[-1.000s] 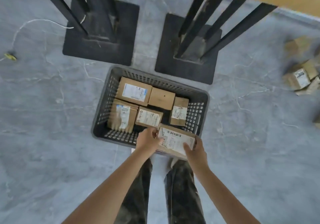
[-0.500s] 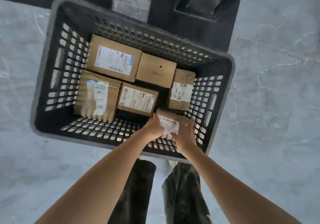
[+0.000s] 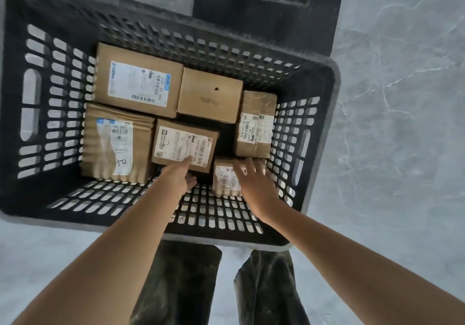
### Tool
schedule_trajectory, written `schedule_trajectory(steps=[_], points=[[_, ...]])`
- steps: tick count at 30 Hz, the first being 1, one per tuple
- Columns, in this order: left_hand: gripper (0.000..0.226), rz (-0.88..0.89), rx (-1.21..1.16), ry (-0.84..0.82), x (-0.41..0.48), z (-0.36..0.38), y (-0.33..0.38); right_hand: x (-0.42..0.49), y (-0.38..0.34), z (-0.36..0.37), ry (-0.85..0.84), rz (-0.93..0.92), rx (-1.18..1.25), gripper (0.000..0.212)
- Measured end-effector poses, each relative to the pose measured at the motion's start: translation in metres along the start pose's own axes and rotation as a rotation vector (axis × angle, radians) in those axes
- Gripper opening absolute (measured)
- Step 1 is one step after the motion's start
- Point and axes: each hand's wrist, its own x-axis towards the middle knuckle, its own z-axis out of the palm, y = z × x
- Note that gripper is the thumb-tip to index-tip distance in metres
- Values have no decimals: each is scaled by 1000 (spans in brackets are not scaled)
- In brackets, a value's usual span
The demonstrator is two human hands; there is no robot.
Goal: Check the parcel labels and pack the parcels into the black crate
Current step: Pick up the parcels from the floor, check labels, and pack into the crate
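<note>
The black perforated crate fills the view and holds several brown cardboard parcels with white labels. A small labelled parcel lies at the crate's near right corner. My right hand hovers over its right side with fingers spread and holds nothing. Just left of it, my left hand is relaxed, its thumb reaching up to the near edge of the middle labelled parcel. Other parcels lie behind: a large one, a plain one, a tall one and a taped one.
Black square bases of metal stands sit right behind the crate's far wall. Grey marbled floor spreads to the right. My dark trouser legs stand at the crate's near edge.
Both hands carried the small parcel down into the crate's near right corner and have let go of it. The camera has dropped closer to the crate.
</note>
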Motion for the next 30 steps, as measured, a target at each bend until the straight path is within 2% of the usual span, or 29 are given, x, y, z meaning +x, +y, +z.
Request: schedule_trajectory(steps=[4,8,12,17,21,23,25,28,30], points=[[44,86,-48,-46,11,1,7,8,-2,2,-69,12,56,86],[41,166,-86,29,18,9,-2,18,0,-1,-107,86,139,84],[38,251,-60,64,23,7,-12,17,5,1,-103,45,130,86],[32,172,205,-23,17,-11,1,7,10,1,-150,30,201,85],[34,153,345,0,-8,-33,14,-18,11,-9,-123,66,149,74],[33,245,503,64,-25,-47,17,-34,6,-21,-134,118,177,64],[34,425,770,130,-48,-62,17,-52,-1,-37,-97,135,203,55],[36,676,968,60,-89,-79,17,-79,-14,-70,-32,134,232,52],[29,834,1054,20,-127,-87,27,-94,-24,-100,12,123,290,52]])
